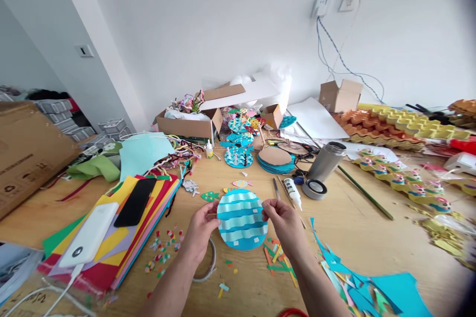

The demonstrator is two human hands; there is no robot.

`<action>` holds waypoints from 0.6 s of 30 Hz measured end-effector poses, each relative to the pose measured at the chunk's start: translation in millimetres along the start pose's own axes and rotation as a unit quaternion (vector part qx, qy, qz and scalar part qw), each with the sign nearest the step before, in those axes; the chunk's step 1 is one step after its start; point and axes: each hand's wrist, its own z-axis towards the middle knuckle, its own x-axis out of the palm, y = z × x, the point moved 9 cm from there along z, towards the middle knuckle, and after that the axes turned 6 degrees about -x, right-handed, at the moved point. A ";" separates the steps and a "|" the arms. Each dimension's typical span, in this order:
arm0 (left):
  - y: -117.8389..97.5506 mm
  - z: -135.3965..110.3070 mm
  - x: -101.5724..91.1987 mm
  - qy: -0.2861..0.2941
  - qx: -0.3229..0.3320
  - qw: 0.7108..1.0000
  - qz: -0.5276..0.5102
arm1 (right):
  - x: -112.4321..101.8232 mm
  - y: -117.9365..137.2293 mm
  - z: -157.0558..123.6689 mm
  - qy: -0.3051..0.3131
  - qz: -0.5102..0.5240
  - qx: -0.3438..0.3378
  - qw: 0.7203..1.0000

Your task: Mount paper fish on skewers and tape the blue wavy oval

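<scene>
A round blue paper disc with pale wavy strips and several small white squares on it is held up over the table in the head view. My left hand grips its left edge between thumb and fingers. At the right edge, my right hand is closed in a pinch on the disc. Just beyond lie a green paper fish and a striped paper fish. Under the disc's right side are orange, green and yellow paper strips. A tape roll sits by my left wrist, partly hidden.
Stacked coloured paper at left carries a white power bank and a black phone. A glue bottle, metal flask and green stick lie right. Blue paper scraps cover the front right.
</scene>
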 end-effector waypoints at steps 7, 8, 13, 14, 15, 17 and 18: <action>1.1 -3.1 20.9 0.053 -0.081 0.991 -0.095 | -5.6 30.0 -10.1 -0.035 -0.019 -0.054 0.998; -3.8 -1.7 24.6 0.055 -0.076 0.990 -0.102 | -8.4 35.7 -11.7 -0.052 -0.030 -0.063 0.996; -41.3 6.4 53.5 0.083 -0.030 0.987 -0.134 | 7.0 72.6 -15.4 -0.041 -0.052 -0.100 0.993; -48.9 7.0 59.3 0.089 -0.018 0.986 -0.142 | 14.5 79.5 -15.3 -0.025 -0.052 -0.104 0.993; -55.6 7.2 64.0 0.092 -0.006 0.984 -0.150 | 21.2 85.2 -15.0 -0.012 -0.058 -0.107 0.993; -64.0 6.9 70.0 0.091 0.012 0.982 -0.165 | 30.9 92.5 -13.6 -0.001 -0.081 -0.108 0.991; -65.4 6.8 71.5 0.089 0.015 0.981 -0.169 | 33.8 94.1 -12.6 0.000 -0.097 -0.108 0.989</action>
